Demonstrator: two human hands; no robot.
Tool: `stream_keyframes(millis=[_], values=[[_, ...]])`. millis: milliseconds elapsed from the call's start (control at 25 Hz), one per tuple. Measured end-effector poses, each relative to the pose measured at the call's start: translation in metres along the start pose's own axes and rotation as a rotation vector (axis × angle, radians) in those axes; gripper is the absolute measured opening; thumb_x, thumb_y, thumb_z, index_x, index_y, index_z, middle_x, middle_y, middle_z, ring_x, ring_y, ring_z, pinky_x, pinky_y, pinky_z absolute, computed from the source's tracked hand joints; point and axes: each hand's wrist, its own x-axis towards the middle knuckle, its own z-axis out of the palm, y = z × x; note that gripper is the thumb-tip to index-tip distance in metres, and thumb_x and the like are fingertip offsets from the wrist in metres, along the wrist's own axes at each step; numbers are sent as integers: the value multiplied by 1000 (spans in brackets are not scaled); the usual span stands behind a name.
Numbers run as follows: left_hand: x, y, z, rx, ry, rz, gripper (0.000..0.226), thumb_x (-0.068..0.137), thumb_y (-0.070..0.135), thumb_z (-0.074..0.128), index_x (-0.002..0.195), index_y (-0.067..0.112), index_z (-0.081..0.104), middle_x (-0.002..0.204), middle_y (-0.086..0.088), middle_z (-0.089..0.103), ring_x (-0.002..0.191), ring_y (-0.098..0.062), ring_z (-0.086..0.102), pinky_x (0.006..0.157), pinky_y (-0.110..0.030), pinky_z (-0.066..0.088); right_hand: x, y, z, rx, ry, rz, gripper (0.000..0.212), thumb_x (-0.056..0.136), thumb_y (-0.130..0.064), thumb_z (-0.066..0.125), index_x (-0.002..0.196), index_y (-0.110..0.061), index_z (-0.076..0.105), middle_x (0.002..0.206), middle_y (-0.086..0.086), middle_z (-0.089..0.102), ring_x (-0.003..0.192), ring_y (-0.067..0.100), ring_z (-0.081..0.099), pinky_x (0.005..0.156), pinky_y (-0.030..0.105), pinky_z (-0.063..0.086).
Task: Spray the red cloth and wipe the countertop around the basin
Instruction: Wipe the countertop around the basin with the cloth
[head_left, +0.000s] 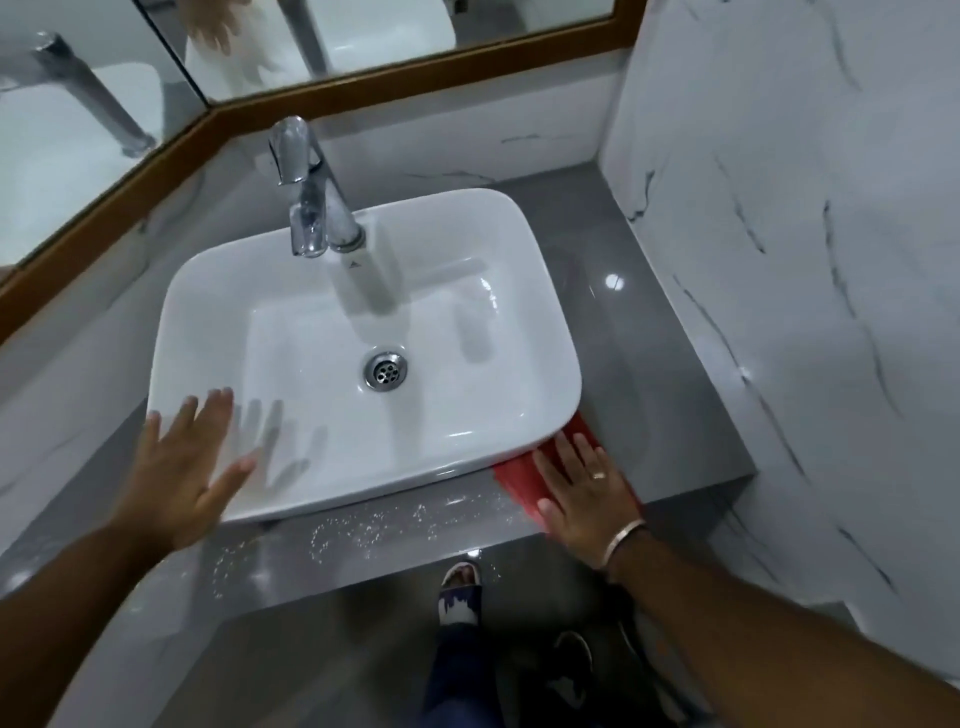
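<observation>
Both forearms bare, no sleeves; right hand (584, 486) wears a gold ring on one finger, a thin metal bangle (623, 543) behind the fingers at the wrist; left hand (182, 467) unadorned.

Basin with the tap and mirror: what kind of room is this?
Most likely a bathroom or washroom: a white basin with a chrome tap sits on a grey countertop, below a wood-framed mirror and marble-look walls.

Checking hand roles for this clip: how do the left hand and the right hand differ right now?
The right hand lies flat on the red cloth on the countertop at the basin's front right corner; the left hand holds nothing, fingers spread over the basin's front left edge. The right shows a ring and a bangle; the left shows neither. Both are open-palmed.
</observation>
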Motion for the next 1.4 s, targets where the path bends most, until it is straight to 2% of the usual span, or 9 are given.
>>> stream_keyframes(millis=[160, 280, 520, 680, 840, 920, 1000, 1200, 1400], values=[[2, -2, 4, 29, 21, 108, 92, 95, 73, 5, 160, 7, 11, 166, -8, 16, 155, -25, 8, 123, -31, -19, -11, 60, -10, -49, 89, 199, 66, 86, -44, 39, 146, -16, 45, 153, 26, 38, 134, 50, 41, 104, 62, 38], [2, -5, 5, -1, 16, 108, 85, 96, 67, 10, 161, 11, 8, 167, -5, 13, 155, -21, 5, 124, -35, -18, -17, 15, 7, 2, 180, 302, 64, 88, -40, 40, 148, -15, 41, 153, 28, 35, 138, 51, 33, 108, 62, 28], [5, -11, 11, -14, 11, 117, 85, 96, 69, 6, 162, 17, 7, 168, -2, 15, 156, -18, 6, 127, -45, -10, 15, -199, 51, 57, 37, -38, 68, 85, -44, 55, 147, -19, 39, 151, 21, 43, 142, 43, 33, 114, 58, 23], [5, -14, 11, -20, -6, 121, 87, 93, 74, -2, 162, 21, 3, 170, 0, 12, 157, -17, 5, 127, -48, -10, 1, -140, 40, -5, 99, -197, 64, 86, -47, 52, 145, -24, 43, 148, 18, 48, 134, 40, 47, 110, 52, 35], [7, -16, 13, -33, 0, 127, 85, 93, 73, -1, 162, 24, 0, 170, 1, 13, 157, -18, 6, 126, -51, -11, -26, -19, 16, -55, 178, 134, 62, 98, -55, 19, 153, -25, 23, 155, 22, 34, 136, 50, 38, 102, 66, 39], [8, -17, 15, -39, 1, 132, 85, 93, 72, -1, 162, 24, 0, 170, 1, 15, 157, -20, 8, 126, -52, -11, -24, -31, 15, -10, 165, 334, 68, 98, -55, 13, 150, -15, 34, 153, 29, 35, 134, 56, 36, 102, 70, 36], [9, -16, 15, -34, 1, 137, 83, 94, 70, 1, 162, 24, -1, 170, -1, 18, 157, -21, 10, 126, -54, -11, -11, -99, 29, -31, 204, 391, 65, 96, -48, 27, 149, -12, 38, 153, 32, 33, 136, 57, 33, 106, 70, 30], [8, -14, 14, -43, 10, 155, 79, 96, 67, 3, 162, 24, -1, 169, -3, 21, 157, -23, 13, 125, -56, -9, 19, -304, 72, -27, 130, 36, 61, 89, -44, 50, 146, -22, 43, 153, 20, 41, 140, 45, 35, 113, 62, 26], [8, -15, 14, -50, 37, 157, 75, 100, 64, 7, 162, 22, 2, 168, -4, 24, 156, -25, 16, 125, -57, -7, 8, -260, 64, -12, 89, -213, 59, 88, -47, 53, 144, -32, 45, 157, 8, 37, 142, 36, 37, 113, 57, 33]])
